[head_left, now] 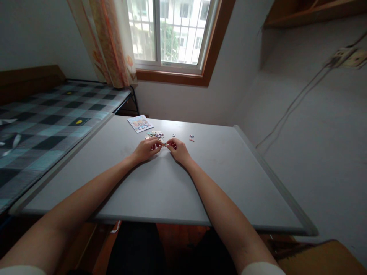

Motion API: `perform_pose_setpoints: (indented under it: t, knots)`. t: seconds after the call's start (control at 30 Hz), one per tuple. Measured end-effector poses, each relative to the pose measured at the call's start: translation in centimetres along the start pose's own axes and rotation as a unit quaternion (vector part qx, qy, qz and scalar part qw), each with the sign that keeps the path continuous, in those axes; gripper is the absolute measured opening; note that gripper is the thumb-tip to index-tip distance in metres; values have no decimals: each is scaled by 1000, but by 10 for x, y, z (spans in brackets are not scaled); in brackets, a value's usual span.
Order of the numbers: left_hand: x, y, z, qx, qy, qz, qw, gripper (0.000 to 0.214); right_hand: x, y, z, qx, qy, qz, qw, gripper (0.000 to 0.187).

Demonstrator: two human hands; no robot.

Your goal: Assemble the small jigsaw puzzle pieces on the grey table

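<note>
Over the middle of the white table, my left hand [148, 148] and my right hand [177, 149] meet with fingertips pinched on small jigsaw puzzle pieces [164, 144]. The pieces sit between the two hands, close together; whether they are joined I cannot tell. Just behind my left hand lies a loose pile of puzzle pieces [155, 134], partly hidden by the fingers. One single piece [174, 135] rests beyond my right hand. A few more pieces [192, 138] lie to the right of it.
A printed picture card [140, 123] lies at the table's far left. The table [235, 183] has a raised grey edge. To the left stands a bed with a checked cover [57, 118]; a window [172, 34] and a curtain [109, 42] are behind. Cables [292, 103] hang on the right wall.
</note>
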State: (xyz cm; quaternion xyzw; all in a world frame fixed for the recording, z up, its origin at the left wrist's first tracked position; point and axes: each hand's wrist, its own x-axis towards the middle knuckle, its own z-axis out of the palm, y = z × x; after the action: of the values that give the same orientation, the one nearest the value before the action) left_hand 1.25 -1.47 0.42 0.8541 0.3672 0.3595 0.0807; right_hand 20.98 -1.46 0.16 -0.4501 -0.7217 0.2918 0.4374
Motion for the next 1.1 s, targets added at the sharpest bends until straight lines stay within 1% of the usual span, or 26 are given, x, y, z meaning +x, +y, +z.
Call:
perform_pose_setpoints:
  t: [0.1, 0.23, 0.33, 0.6, 0.9, 1.1]
  knots:
    - [0, -1, 0, 19, 22, -12, 1000, 12, 0, 0, 0, -9, -1, 1, 1000, 5]
    - [0, -1, 0, 35, 36, -13, 999, 12, -1, 0, 1, -31, -24, -7, 999, 4]
    - [0, 0, 0, 32, 28, -5, 999, 12, -1, 0, 2, -40, -35, -14, 998, 5]
    - [-1, -2, 0, 28, 10, 4, 1000, 17, -1, 1, 2, -61, -36, -26, 997, 3]
    - [-1, -4, 0, 15, -1, -21, 1000, 20, -3, -2, 1, -82, -31, -31, 996, 11]
    - [0, -5, 1, 23, 0, -34, 999, 25, -2, -1, 2, -72, -39, -25, 996, 7]
